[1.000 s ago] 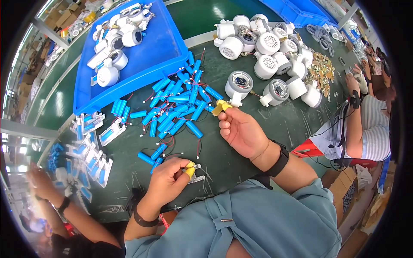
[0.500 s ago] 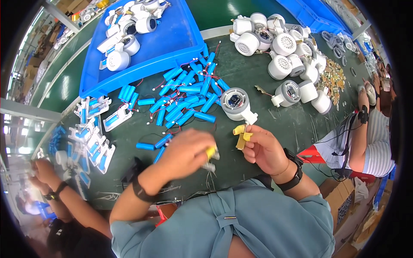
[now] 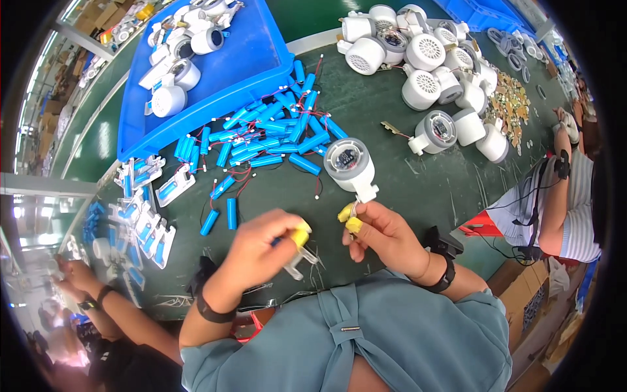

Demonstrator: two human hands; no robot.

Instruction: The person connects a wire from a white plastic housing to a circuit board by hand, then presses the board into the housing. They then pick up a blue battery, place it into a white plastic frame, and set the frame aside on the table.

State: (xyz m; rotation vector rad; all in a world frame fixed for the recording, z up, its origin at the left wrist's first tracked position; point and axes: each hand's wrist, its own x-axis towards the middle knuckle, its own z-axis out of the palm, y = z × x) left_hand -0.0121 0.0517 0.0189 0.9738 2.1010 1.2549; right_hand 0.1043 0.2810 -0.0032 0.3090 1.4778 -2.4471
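L hand (image 3: 259, 253) grips a whitish plastic pc (image 3: 294, 269) above the green table (image 3: 405, 179), R hand (image 3: 390, 240) pinches a thin wire (image 3: 354, 209) just below the white unit (image 3: 350, 164), which sits face-up on the table w/ blue cells (image 3: 268, 145) just beside it.

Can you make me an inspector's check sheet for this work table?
Surface: green table, pale marks.
Things at hand: small whitish plastic piece; round white-and-grey unit.
Clutter: loose blue cylinders; pile of white units.
Hands: left hand grips the plastic piece; right hand is near the round unit, its hold unclear.
Cables: thin red wires among the cylinders.
Surroundings: blue tray; co-workers on both sides.
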